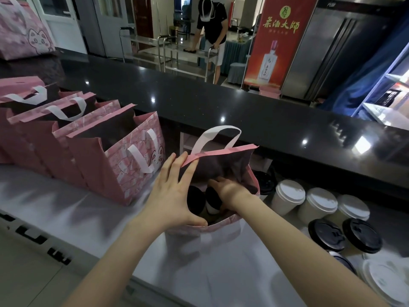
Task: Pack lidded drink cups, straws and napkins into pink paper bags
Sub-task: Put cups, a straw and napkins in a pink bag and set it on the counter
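A pink paper bag (212, 233) with white handles stands open on the steel counter in front of me. My left hand (172, 193) holds its left rim, fingers on the far edge and thumb on the near edge. My right hand (228, 189) reaches down inside the bag, and its fingers are hidden, so what it holds cannot be seen. Two cups with black lids (199, 201) stand inside the bag. To the right, cups with white lids (290, 193) and cups with black lids (345, 234) wait on the counter.
Several more pink bags (115, 160) stand in a row at the left. A raised black countertop (221, 107) runs behind the work surface. Another person stands at a metal trolley (188, 60) beyond it.
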Demonstrator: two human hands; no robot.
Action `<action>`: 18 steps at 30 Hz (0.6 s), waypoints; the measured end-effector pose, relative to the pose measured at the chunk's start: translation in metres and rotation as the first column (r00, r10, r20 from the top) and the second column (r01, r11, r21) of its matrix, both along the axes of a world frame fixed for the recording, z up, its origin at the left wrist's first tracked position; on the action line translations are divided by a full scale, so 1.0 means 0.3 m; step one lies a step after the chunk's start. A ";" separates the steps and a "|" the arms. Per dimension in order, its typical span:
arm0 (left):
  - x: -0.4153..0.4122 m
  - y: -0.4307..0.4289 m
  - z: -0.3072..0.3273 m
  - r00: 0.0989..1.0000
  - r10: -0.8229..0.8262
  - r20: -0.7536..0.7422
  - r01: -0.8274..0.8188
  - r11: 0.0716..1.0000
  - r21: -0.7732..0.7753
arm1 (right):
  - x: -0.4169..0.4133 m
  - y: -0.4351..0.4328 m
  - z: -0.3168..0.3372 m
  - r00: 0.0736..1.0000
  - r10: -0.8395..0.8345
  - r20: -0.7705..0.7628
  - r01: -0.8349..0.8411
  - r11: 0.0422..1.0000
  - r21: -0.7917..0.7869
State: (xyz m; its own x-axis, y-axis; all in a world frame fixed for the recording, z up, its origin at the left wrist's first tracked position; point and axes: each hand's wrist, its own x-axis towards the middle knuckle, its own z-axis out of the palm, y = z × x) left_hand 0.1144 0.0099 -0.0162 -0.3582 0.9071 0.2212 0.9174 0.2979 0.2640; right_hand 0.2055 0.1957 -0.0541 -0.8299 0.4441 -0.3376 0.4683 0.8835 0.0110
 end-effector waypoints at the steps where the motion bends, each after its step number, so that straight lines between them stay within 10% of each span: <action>1: -0.007 0.003 0.006 1.000 0.001 0.012 -0.001 1.000 0.004 | 0.010 -0.006 0.013 1.000 0.003 -0.004 -0.003 1.000 -0.007; 12: -0.063 0.069 0.023 0.998 0.034 0.048 -0.036 0.999 0.027 | 0.271 -0.172 0.247 0.885 0.037 -0.464 -0.099 0.989 -0.109; 18: -0.100 0.112 0.060 0.983 -0.024 0.183 -0.003 0.989 0.149 | 0.344 -0.165 0.212 0.877 0.169 -0.450 -0.076 0.973 0.217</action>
